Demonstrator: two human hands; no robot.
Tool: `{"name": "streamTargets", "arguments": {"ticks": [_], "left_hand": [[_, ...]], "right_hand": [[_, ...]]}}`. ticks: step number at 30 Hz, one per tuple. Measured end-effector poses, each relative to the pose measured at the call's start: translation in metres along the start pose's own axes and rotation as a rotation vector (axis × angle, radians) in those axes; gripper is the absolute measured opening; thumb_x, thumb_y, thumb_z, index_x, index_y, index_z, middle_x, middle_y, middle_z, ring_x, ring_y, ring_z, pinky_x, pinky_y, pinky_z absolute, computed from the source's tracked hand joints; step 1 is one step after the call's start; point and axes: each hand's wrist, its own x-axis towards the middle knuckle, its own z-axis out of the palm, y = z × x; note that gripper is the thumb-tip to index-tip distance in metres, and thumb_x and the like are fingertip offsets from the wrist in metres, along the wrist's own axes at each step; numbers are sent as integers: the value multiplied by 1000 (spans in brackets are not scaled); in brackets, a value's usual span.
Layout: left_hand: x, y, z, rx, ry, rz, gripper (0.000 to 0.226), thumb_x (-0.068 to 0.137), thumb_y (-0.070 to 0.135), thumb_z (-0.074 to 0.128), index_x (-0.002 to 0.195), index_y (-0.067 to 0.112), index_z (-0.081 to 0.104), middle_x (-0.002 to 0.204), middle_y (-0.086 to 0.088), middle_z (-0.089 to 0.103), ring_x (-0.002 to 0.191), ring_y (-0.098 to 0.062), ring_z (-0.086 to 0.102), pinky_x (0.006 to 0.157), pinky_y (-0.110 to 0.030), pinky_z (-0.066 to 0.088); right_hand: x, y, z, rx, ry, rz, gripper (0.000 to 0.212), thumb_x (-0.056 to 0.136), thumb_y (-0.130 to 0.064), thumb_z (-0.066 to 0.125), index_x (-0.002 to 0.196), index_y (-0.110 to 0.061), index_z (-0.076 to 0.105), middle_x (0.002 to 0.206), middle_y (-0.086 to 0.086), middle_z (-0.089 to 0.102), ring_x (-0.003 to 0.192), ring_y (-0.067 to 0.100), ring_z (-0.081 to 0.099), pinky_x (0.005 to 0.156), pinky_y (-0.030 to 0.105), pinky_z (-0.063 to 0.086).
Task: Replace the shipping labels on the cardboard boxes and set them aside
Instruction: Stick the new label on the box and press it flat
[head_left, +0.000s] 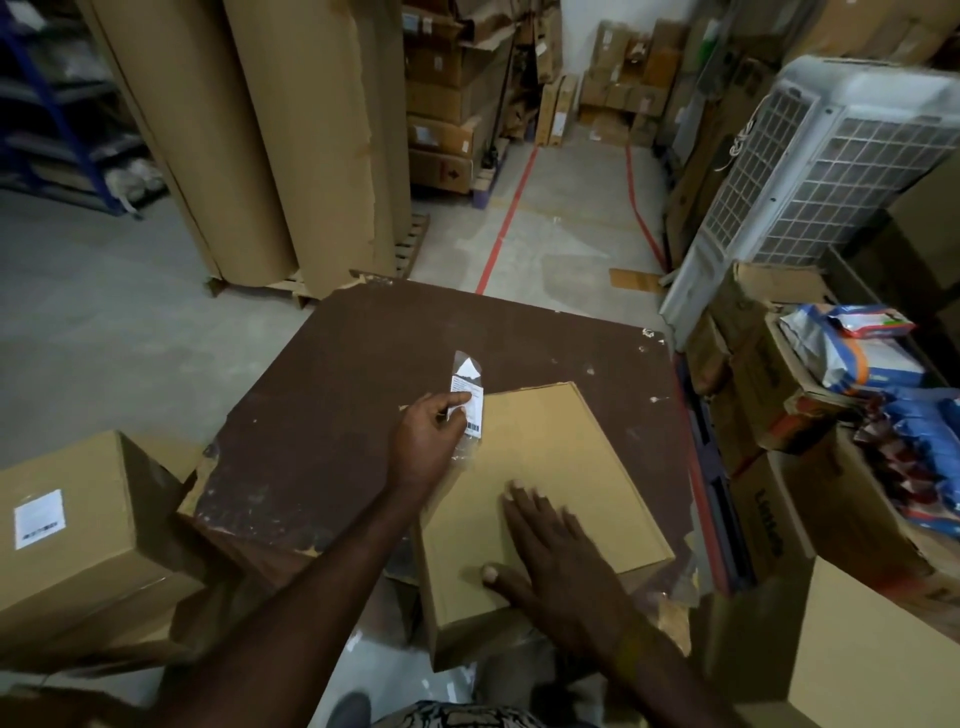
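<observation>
The cardboard box (545, 493) lies flat on a worn brown table (363, 389), toward the table's near right corner, its top face bare. At the box's far left corner the left hand (428, 436) pinches a white shipping label (467, 400) backed with clear film, lifted off the cardboard and standing above that corner. The right hand (550, 551) lies flat on the box's near half, fingers straight and spread, pressing it down.

The label looks thin, limp and sticky, likely to curl or cling to itself, so it is best kept by one edge between thumb and fingertip. The box looks stiff and light, easy to slide; to move it, taking it by two opposite edges seems safest.

Left of the table sits another box (78, 525) carrying a white label (39, 519). Right of the table are open cartons (779, 395) holding blue packets (857, 348).
</observation>
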Motion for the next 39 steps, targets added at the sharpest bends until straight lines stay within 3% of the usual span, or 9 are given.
{"name": "streamTargets", "arguments": {"ticks": [4,7,9,13,19,25,28,35,39], "left_hand": [[0,1,0,17,7,10,29,83,21,62,108,21,77,80,9,59,68,-7,54,65,-25,40],[-1,2,0,10,-3,10,36,79,27,57,107,21,77,79,9,60,69,-7,55,66,-25,42],[-3,3,-1,-3,-6,18,35,78,26,57,107,20,77,76,10,59,68,-6,54,65,-25,41],[-4,2,-2,-11,2,9,31,81,20,60,107,20,77,79,7,62,67,-7,55,66,-26,43],[0,1,-2,38,-16,54,35,78,28,57,107,21,77,87,3,68,76,-13,61,68,-26,44],[-5,0,-3,38,13,34,26,85,15,64,108,19,77,80,8,61,72,-12,57,65,-25,41],[-6,0,-4,48,18,47,27,85,16,63,108,19,77,76,11,57,70,-9,54,64,-14,38],[-1,-1,0,35,-12,42,36,78,27,57,107,21,77,85,2,67,76,-20,63,72,-33,49],[-5,-1,-1,18,2,26,35,78,26,56,106,20,77,81,2,64,72,-18,59,68,-32,47]], "right_hand": [[10,36,-8,16,94,157,104,72,-85,-19,159,-30,-6,162,-13,-17,153,15,-10,123,40,-1],[20,34,-21,39,94,274,98,79,-79,-5,160,-23,-4,165,-7,-13,153,19,-9,123,40,-1],[6,12,-17,41,22,210,103,74,-81,-5,159,-23,-7,163,-7,-18,152,17,-12,122,37,-1],[-34,-14,-4,8,-75,126,119,50,-92,-30,154,-33,-18,157,-17,-29,148,12,-23,123,39,-4],[12,-1,-10,-47,12,211,99,75,-79,-8,159,-27,-8,164,-11,-17,153,19,-11,122,48,-2],[-23,-21,-1,-69,-32,148,107,63,-83,-22,156,-30,-17,160,-15,-27,150,17,-22,121,49,-9],[-39,-15,2,-69,-70,133,107,54,-87,-31,149,-38,-24,155,-21,-31,147,18,-27,119,48,-9],[11,-8,-13,-100,-6,197,88,87,-75,3,159,-24,-7,166,-8,-14,153,22,-13,121,52,-6],[-29,-16,-2,-110,-43,140,108,59,-86,-29,152,-32,-21,160,-15,-27,149,19,-25,121,50,-11]]}}
